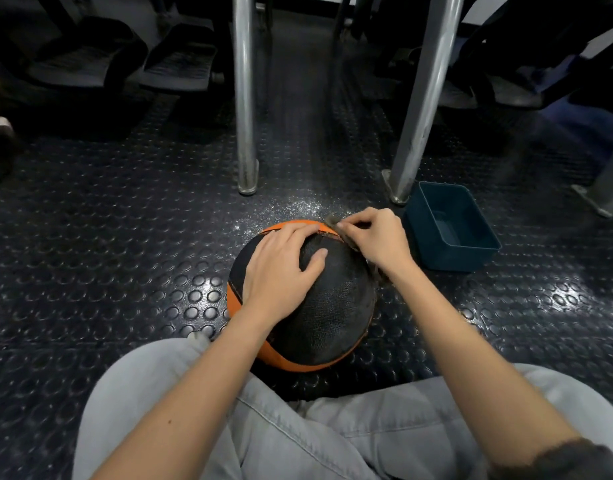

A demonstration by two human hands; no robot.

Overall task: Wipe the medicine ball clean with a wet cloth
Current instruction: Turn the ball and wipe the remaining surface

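Observation:
A black and orange medicine ball [329,317] sits on the studded rubber floor between my knees. My left hand [281,265] lies flat on its upper left side, fingers spread and straight. My right hand [377,237] grips a dark grey cloth [336,225] and presses it against the ball's far right edge. Most of the cloth is hidden under that hand; a strip shows below the wrist.
A dark teal plastic tub [471,251] stands on the floor right of the ball, close to my right hand. Two metal legs [246,133] rise just beyond the ball. Water droplets speckle the floor [284,209] ahead. Dark seats fill the background.

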